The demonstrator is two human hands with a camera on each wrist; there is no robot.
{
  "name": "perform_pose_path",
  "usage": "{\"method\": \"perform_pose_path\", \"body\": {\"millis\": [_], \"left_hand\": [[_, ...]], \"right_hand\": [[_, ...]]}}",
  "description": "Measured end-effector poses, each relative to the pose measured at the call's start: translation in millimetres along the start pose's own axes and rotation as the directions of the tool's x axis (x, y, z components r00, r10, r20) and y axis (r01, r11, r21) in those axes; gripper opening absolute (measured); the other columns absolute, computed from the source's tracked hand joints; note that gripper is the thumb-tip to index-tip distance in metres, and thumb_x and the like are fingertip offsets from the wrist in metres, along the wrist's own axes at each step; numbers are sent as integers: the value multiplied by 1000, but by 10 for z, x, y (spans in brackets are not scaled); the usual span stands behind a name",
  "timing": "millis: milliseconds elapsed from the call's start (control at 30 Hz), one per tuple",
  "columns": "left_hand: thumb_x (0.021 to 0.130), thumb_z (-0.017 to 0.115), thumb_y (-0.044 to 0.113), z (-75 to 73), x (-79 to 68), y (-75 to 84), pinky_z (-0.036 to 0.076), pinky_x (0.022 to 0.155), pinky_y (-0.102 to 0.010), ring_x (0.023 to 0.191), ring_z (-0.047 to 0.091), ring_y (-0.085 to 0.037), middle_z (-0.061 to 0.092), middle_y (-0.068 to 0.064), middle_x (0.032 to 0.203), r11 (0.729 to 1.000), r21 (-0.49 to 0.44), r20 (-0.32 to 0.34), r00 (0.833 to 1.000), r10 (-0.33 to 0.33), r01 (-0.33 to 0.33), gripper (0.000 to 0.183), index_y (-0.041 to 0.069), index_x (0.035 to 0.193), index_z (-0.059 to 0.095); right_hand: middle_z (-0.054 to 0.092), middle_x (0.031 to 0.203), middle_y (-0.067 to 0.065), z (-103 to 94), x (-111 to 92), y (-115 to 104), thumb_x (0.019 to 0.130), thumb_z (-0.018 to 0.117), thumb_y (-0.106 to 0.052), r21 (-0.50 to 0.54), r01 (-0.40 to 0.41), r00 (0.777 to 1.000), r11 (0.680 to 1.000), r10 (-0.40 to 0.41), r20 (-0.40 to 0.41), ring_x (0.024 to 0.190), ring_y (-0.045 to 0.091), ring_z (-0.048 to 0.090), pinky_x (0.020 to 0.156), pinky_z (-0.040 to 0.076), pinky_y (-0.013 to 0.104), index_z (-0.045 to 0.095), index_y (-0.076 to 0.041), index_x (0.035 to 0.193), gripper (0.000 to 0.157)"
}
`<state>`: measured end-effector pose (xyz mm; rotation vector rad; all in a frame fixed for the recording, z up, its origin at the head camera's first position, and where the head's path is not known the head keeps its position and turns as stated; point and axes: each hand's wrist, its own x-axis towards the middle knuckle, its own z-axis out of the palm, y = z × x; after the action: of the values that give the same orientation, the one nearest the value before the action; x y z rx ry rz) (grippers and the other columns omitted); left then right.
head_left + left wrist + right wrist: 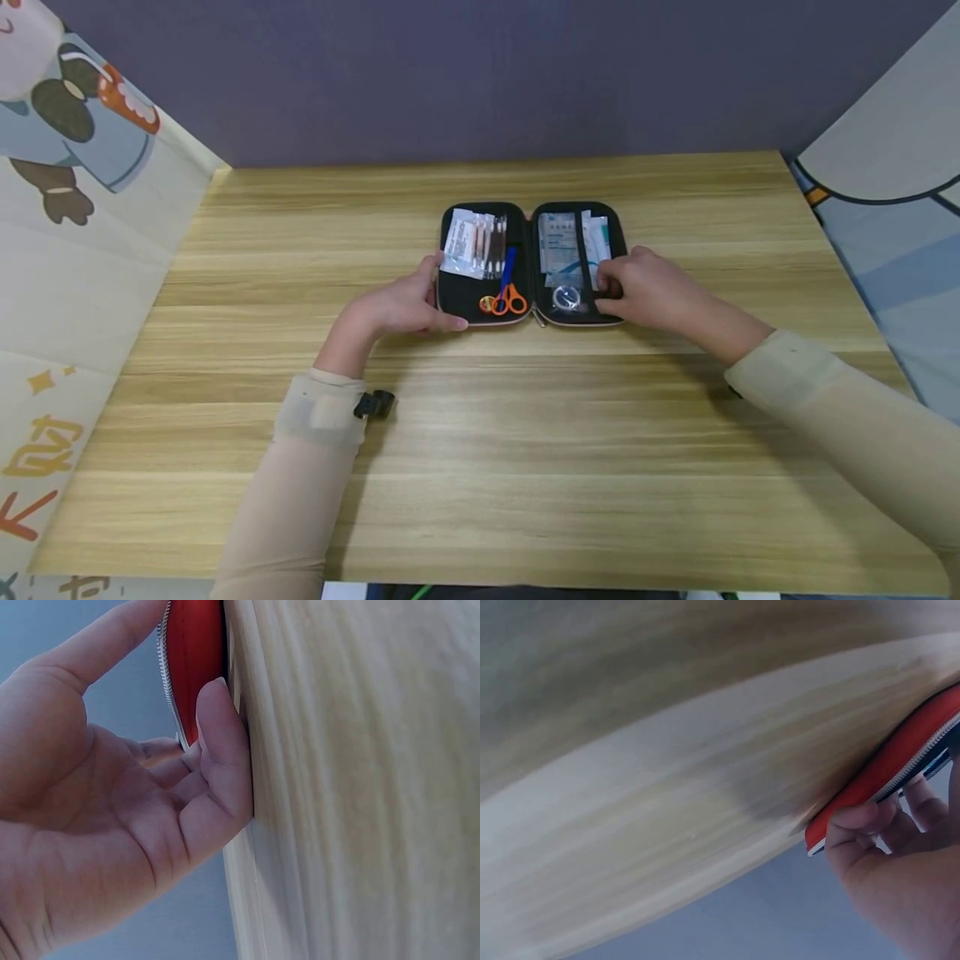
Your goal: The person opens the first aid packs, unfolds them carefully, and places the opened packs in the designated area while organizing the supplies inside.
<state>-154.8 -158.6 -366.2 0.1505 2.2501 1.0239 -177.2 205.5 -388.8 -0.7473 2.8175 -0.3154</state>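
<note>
A black-lined zip case point(463, 302), seemingly a first-aid kit, lies unfolded on the table. My left hand point(401, 302) grips its left end, thumb at the near corner; in the left wrist view curled fingers meet its red shell point(196, 660). At the right edge, my right hand point(651, 287) pinches the rim, the thumb on the red outside point(889, 769) and other fingers reaching inside. The left half holds a packet of cotton swabs point(480, 243) and orange-handled scissors point(504, 293) with blue over the blades. Flat packets point(558, 237) sit under a black strap point(582, 250), above a bagged clear roll point(566, 298).
The wood-grain table point(480, 467) extends on every side of the case. A dark panel point(495, 83) stands behind it, with printed sheets at the left point(97, 275) and right point(877, 150). A small round orange-and-yellow item point(487, 303) lies beside the scissors.
</note>
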Motion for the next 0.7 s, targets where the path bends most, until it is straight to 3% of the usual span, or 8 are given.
{"method": "perform_pose_path", "body": {"millis": [167, 400, 567, 700], "left_hand": [[90, 87, 32, -2, -8, 6, 60, 89, -37, 116, 63, -29, 59, -18, 144, 1000, 12, -2, 1000, -3, 3, 129, 18, 171, -13], [90, 87, 33, -3, -3, -13, 60, 90, -38, 119, 63, -30, 57, -18, 145, 1000, 8, 2, 1000, -7, 7, 130, 19, 171, -14], [90, 87, 33, -2, 9, -18, 60, 89, -37, 116, 63, -29, 57, -18, 144, 1000, 13, 7, 1000, -3, 3, 130, 20, 171, -14], [90, 86, 33, -8, 6, -14, 59, 86, -36, 112, 63, -28, 59, -17, 141, 1000, 9, 9, 1000, -3, 3, 130, 19, 170, -15]], "right_hand": [[65, 81, 4, -30, -17, 34, 94, 81, -19, 31, 60, 998, 998, -60, 10, 78, 24, 49, 79, 39, 41, 68, -9, 93, 17], [72, 98, 9, -80, -65, 77, 94, 82, -18, 71, 115, 993, 991, -117, 27, 94, 27, 61, 86, 52, 49, 76, -6, 104, 18], [74, 112, 14, -276, -73, 13, 97, 75, -10, 51, 107, 993, 993, -109, 43, 100, 30, 69, 86, 58, 53, 77, -3, 114, 18], [74, 115, 14, -460, 53, -186, 101, 68, -7, 79, 94, 995, 992, -96, 20, 91, 26, 68, 80, 58, 48, 75, -4, 119, 20]]}}
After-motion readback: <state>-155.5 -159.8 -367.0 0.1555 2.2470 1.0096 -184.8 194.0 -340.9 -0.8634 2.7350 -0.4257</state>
